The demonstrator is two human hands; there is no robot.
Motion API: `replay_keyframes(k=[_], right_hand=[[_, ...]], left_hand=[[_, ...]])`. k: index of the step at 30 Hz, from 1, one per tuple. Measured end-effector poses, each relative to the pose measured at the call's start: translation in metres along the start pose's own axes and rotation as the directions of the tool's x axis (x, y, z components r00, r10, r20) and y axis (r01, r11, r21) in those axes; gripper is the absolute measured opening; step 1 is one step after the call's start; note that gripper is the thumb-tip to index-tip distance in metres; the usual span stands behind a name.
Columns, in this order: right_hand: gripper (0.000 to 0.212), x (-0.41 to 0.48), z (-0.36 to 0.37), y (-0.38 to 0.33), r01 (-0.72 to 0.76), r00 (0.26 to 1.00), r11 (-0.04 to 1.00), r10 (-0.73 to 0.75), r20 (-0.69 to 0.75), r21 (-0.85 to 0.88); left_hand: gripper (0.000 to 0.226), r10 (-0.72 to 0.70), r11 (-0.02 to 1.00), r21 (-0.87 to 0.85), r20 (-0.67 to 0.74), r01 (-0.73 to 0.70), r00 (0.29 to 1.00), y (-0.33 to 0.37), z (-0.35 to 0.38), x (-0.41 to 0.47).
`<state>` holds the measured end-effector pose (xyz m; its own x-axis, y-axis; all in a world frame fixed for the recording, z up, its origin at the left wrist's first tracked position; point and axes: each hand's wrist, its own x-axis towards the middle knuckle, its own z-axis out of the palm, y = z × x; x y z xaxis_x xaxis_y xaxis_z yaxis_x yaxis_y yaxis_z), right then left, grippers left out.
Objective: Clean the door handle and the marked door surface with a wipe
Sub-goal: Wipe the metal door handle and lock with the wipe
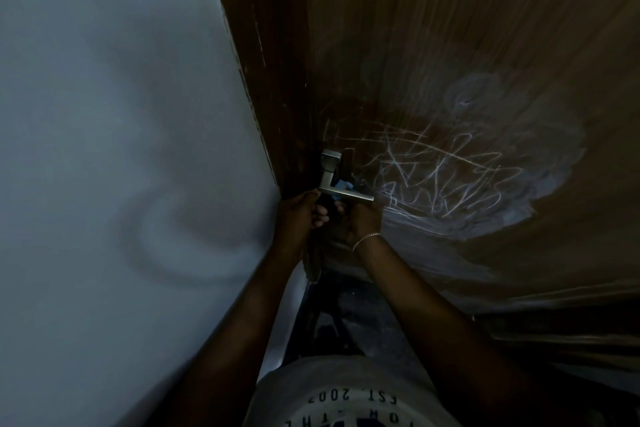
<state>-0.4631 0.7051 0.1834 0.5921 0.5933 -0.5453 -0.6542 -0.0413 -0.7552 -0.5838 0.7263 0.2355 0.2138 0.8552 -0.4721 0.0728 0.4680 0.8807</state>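
Note:
A metal lever door handle (337, 184) sticks out from the left side of a brown wooden door (450, 28). White scribbles and a smeared pale patch (460, 177) cover the door to the right of the handle. A bluish wipe (343, 188) shows just behind the lever. My right hand (360, 222) is under the lever with its fingers curled up around the wipe. My left hand (299, 215) sits at the door's edge just left of the handle, fingers curled; what it grips is too dark to tell.
A pale wall (121, 149) fills the left side, meeting the door frame (256, 80). Below the hands lies a dark floor (346, 315). A thin bracelet (365, 240) circles my right wrist. My light printed shirt (346, 395) shows at the bottom.

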Motion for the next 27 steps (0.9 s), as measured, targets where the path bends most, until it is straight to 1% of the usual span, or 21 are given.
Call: replay_keyframes(k=[2, 4, 7, 10, 12, 14, 16, 18, 20, 22, 24, 25, 26, 27], right_hand=[[0.020, 0.002, -0.001, 0.002, 0.040, 0.999, 0.999, -0.040, 0.012, -0.015], [0.015, 0.004, -0.002, 0.002, 0.050, 0.998, 0.997, -0.048, 0.028, -0.061], [0.014, 0.002, -0.001, 0.001, 0.034, 0.999, 0.998, -0.034, 0.002, -0.049], [0.011, -0.003, -0.001, -0.003, 0.055, 0.997, 0.998, -0.053, 0.053, -0.037], [0.013, 0.001, -0.006, -0.003, 0.051, 0.997, 0.993, -0.044, 0.065, -0.103], [0.022, 0.007, -0.010, -0.002, 0.077, 0.997, 0.971, -0.070, 0.038, -0.228], [0.021, 0.004, -0.010, -0.004, 0.131, 0.991, 0.964, -0.126, 0.036, -0.229], [0.016, 0.000, -0.009, -0.005, 0.121, 0.992, 0.973, -0.110, 0.066, -0.196], [0.017, -0.003, -0.007, -0.007, 0.110, 0.990, 0.977, -0.092, 0.105, -0.185], [0.013, 0.000, -0.007, -0.011, 0.110, 0.992, 0.969, -0.095, 0.081, -0.222], [0.017, 0.001, -0.010, -0.014, 0.116, 0.993, 0.938, -0.099, 0.070, -0.326], [0.016, 0.004, -0.015, -0.014, 0.089, 0.996, 0.925, -0.077, 0.047, -0.369], [0.014, 0.004, -0.021, -0.014, 0.057, 0.998, 0.925, -0.050, 0.028, -0.376], [0.014, 0.002, -0.026, -0.013, 0.026, 1.000, 0.940, -0.023, 0.013, -0.341]], left_hand=[[0.019, 0.002, 1.000, 0.006, 0.002, -0.002, 1.000, 0.000, 0.000, 0.001], [0.019, 0.004, 1.000, 0.005, 0.005, -0.004, 1.000, 0.000, 0.000, 0.000], [0.018, 0.009, 1.000, -0.003, 0.016, -0.009, 1.000, 0.001, -0.001, -0.001], [0.019, 0.014, 1.000, 0.005, 0.031, -0.014, 0.999, 0.002, -0.002, -0.002], [0.020, 0.023, 1.000, 0.011, 0.036, -0.023, 0.999, 0.001, -0.001, -0.002], [0.019, 0.023, 1.000, 0.009, 0.032, -0.024, 0.999, 0.000, 0.000, -0.001], [0.019, 0.021, 1.000, 0.017, 0.026, -0.021, 0.999, -0.001, -0.001, 0.001], [0.018, 0.019, 1.000, 0.021, 0.029, -0.020, 0.999, -0.002, -0.001, 0.002], [0.018, 0.024, 1.000, 0.019, 0.035, -0.025, 0.999, -0.003, -0.001, 0.002], [0.017, 0.030, 0.999, 0.008, 0.044, -0.031, 0.999, -0.004, 0.000, 0.003], [0.016, 0.028, 1.000, -0.001, 0.047, -0.028, 0.998, -0.005, -0.001, 0.005], [0.016, 0.029, 1.000, -0.005, 0.046, -0.029, 0.999, -0.007, -0.002, 0.006], [0.018, 0.033, 0.999, -0.010, 0.043, -0.033, 0.999, -0.010, -0.003, 0.008], [0.020, 0.042, 0.999, -0.006, 0.041, -0.041, 0.998, -0.014, -0.004, 0.010]])
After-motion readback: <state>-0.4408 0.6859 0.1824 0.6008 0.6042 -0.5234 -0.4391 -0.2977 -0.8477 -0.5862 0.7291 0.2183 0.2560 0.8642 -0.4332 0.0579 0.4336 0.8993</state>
